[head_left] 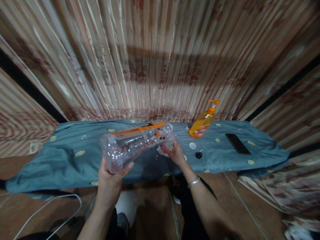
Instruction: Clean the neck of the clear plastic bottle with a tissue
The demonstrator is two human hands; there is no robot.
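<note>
A large clear plastic bottle [135, 140] with an orange label lies tilted above the cloth, its narrower end up and to the right. My left hand [111, 175] grips its wide end from below, thumb along the near side. At the narrower end, my right hand [176, 153] is closed on a crumpled white tissue [162, 150], close against the bottle. Whether the tissue presses on the plastic is hard to tell. Right of that hand, a white round disc [192, 145] and a small black cap-like piece [199, 155] rest on the cloth.
A pump bottle [201, 125] of yellow liquid stands at the back right of the blue-green cloth [62, 160]. Farther right lies a black phone [238, 144]. Striped curtains [155, 66] hang behind. A white cable [62, 196] loops at the lower left.
</note>
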